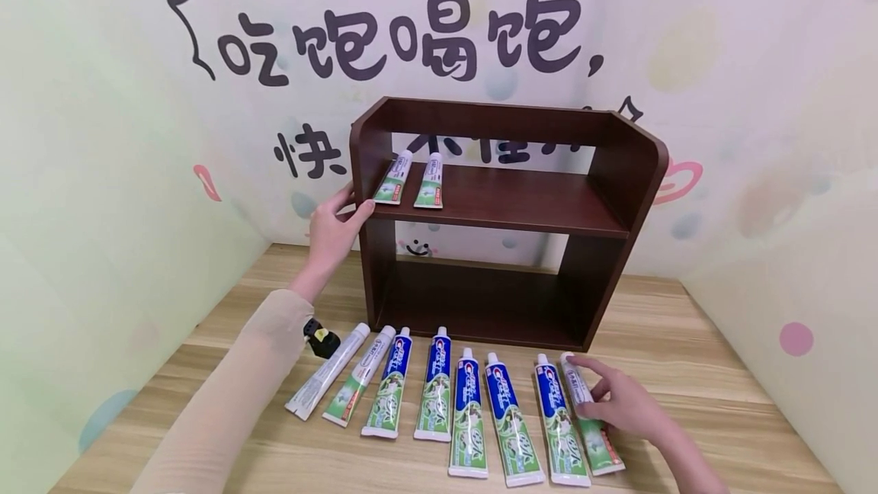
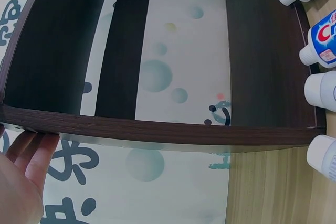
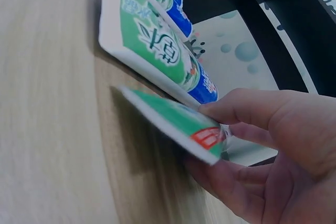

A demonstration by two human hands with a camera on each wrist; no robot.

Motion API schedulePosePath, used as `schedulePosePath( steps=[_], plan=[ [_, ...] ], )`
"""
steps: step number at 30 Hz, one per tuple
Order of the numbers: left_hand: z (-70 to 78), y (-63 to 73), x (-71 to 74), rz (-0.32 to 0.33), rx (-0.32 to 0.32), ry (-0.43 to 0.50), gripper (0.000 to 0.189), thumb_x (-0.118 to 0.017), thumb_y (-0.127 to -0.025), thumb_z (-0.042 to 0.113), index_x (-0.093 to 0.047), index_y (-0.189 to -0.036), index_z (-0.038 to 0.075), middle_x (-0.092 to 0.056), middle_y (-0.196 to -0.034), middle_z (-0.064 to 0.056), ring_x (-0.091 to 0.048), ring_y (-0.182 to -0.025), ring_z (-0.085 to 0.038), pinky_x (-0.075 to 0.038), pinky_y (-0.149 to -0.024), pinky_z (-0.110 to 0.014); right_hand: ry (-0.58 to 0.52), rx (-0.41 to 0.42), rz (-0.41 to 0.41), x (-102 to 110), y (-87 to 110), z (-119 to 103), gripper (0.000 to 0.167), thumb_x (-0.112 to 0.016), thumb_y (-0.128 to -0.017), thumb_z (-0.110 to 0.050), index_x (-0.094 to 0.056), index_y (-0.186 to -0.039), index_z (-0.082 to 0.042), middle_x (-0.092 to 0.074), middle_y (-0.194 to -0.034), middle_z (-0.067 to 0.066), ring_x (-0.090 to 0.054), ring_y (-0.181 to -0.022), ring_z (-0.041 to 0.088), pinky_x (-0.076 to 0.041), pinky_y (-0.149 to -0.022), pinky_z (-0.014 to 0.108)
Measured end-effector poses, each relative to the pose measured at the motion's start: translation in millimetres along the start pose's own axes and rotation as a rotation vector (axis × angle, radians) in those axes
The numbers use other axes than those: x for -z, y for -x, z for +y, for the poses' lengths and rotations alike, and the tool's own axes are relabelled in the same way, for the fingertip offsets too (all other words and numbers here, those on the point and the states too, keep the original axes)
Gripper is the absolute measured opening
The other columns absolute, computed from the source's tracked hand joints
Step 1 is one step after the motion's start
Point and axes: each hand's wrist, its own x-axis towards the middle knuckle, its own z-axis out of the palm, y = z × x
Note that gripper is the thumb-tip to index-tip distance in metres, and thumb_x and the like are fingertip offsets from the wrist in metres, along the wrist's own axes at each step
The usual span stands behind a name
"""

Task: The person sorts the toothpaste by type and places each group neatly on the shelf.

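Note:
My left hand (image 1: 332,231) holds the left side of a dark brown two-tier shelf (image 1: 528,197), thumb at the front edge and fingers against the outer face. My right hand (image 1: 627,402) grips a white and green toothpaste tube (image 1: 604,444) at the right end of the row, thumb on one side and fingers on the other. In the right wrist view its flat green end (image 3: 173,124) shows just off the wood, above a shadow. Two similar tubes, a left one (image 1: 392,181) and a right one (image 1: 430,183), lean on the upper tier at its left.
In front of the shelf, several blue and green toothpaste tubes (image 1: 469,418) lie in a row on the wooden table (image 1: 727,418). Two white-capped tubes, a pale one (image 1: 329,372) and a green-ended one (image 1: 360,376), lie at the row's left. A printed wall (image 1: 137,97) stands behind.

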Motion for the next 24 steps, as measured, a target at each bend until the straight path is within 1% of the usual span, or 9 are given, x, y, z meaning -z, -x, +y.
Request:
schedulePosePath(
  steps=[3, 7, 12, 19, 21, 24],
  plan=[
    [-0.8, -0.1, 0.1, 0.003, 0.0, 0.01, 0.054, -0.067, -0.093, 0.03, -0.054, -0.143, 0.015, -0.064, -0.135, -0.014, -0.07, -0.111, -0.033, -0.058, -0.092, -0.043, -0.045, -0.01, 0.003, 2.3, 0.7, 1.8, 0.08, -0.079, -0.081, -0.019, -0.039, -0.15, -0.016, -0.066, -0.092, 0.012, -0.062, -0.073, 0.019, -0.055, -0.052, 0.031],
    [-0.9, 0.2, 0.5, 0.007, 0.0, 0.019, 0.054, -0.068, -0.092, 0.029, -0.054, -0.142, 0.013, -0.064, -0.135, -0.014, -0.069, -0.113, -0.032, -0.057, -0.093, -0.043, -0.113, 0.024, -0.004, 6.4, 1.3, 2.3, 0.082, -0.078, -0.083, -0.019, -0.034, -0.152, -0.016, -0.064, -0.097, 0.016, -0.064, -0.071, 0.019, -0.057, -0.051, 0.031],
    [-0.2, 0.7, 0.7, 0.006, -0.004, 0.019, 0.054, -0.068, -0.092, 0.029, -0.055, -0.142, 0.014, -0.064, -0.134, -0.015, -0.07, -0.111, -0.033, -0.057, -0.093, -0.042, -0.203, 0.063, -0.015, 11.8, 0.9, -0.8, 0.083, -0.075, -0.086, -0.017, -0.028, -0.154, -0.017, -0.062, -0.103, 0.021, -0.068, -0.07, 0.02, -0.058, -0.053, 0.032],
    [-2.3, 0.3, 0.1, 0.012, -0.009, -0.011, 0.053, -0.068, -0.092, 0.03, -0.056, -0.141, 0.016, -0.066, -0.132, -0.014, -0.072, -0.107, -0.032, -0.059, -0.09, -0.041, -0.265, 0.036, -0.002, 15.4, 1.3, -12.8, 0.087, -0.076, -0.086, -0.019, -0.025, -0.156, -0.023, -0.063, -0.109, 0.023, -0.068, -0.076, 0.023, -0.06, -0.056, 0.035],
    [-2.3, 0.0, 0.0, 0.014, -0.014, -0.018, 0.052, -0.068, -0.092, 0.031, -0.056, -0.141, 0.017, -0.067, -0.131, -0.014, -0.072, -0.106, -0.032, -0.06, -0.088, -0.037, -0.271, 0.041, 0.007, 16.3, 1.2, -15.9, 0.087, -0.076, -0.086, -0.019, -0.024, -0.156, -0.023, -0.063, -0.11, 0.024, -0.068, -0.077, 0.024, -0.06, -0.056, 0.035],
    [-1.9, -0.4, -0.2, 0.014, -0.019, -0.02, 0.052, -0.068, -0.092, 0.031, -0.057, -0.141, 0.018, -0.067, -0.13, -0.014, -0.072, -0.105, -0.031, -0.059, -0.082, -0.024, -0.285, 0.041, 0.023, 17.9, 0.5, -19.5, 0.087, -0.075, -0.087, -0.018, -0.023, -0.156, -0.025, -0.062, -0.112, 0.024, -0.069, -0.079, 0.023, -0.061, -0.057, 0.035]
  ],
)
